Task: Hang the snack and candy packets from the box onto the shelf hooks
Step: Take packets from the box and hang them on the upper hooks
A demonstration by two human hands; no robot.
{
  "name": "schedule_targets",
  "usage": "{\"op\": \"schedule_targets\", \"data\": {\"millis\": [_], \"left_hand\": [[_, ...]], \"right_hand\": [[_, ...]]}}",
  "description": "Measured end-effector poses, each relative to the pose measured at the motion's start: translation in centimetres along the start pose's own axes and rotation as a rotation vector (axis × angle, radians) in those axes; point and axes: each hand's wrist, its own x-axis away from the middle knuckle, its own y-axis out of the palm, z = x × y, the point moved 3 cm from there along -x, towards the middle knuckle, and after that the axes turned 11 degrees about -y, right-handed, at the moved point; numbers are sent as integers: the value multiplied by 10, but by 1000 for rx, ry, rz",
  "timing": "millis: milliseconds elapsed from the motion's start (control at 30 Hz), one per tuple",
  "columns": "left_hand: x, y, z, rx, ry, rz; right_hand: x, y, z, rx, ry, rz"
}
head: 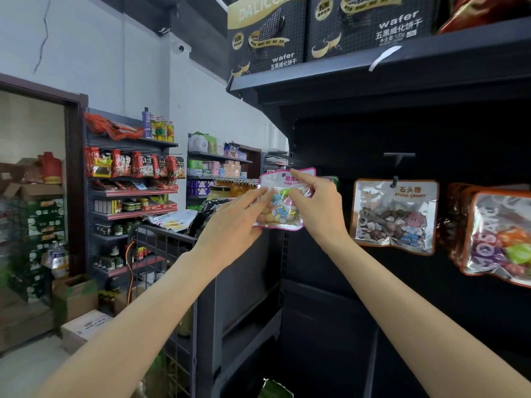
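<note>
Hanging on a hook (394, 182) of the dark shelf unit (373, 81), a clear packet edged in orange (394, 215) was seen in the head view, filled with brown and grey stone-like sweets and printed with "STONE CANDY" under Chinese characters. Just to its right a bunch of similar orange-edged packets (498, 237) was hung, coloured sweets showing through the front one, on which large letters were printed sideways and could not be read with certainty. A pink-edged candy packet (283, 199), with round pale yellow and pink sweets and a cartoon figure on its clear front, was held up in front of the shelf's left upright, to the left of the stone candy packet and apart from it. Whether it was yet on a hook could not be told. Its lower left side was gripped by the left hand (230, 222), the fingers stretched along the face and the thumb below. Its upper right part was pinched by the right hand (319, 205), the index finger being raised along the pink header, where the writing was partly covered and only partly legible. On the top shelf two black boxes (330, 27) were stood, marked "DALICCA" and "wafer" with Chinese text. Further shelves of jars, bottles and red packets (135, 165) were seen in the background at left.
</note>
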Motion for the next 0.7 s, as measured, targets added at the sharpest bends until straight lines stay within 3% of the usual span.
{"op": "schedule_targets", "data": {"millis": [700], "left_hand": [[-4,-1,4,24,-21,20]], "right_hand": [[-2,-4,-5,35,25,9]]}}
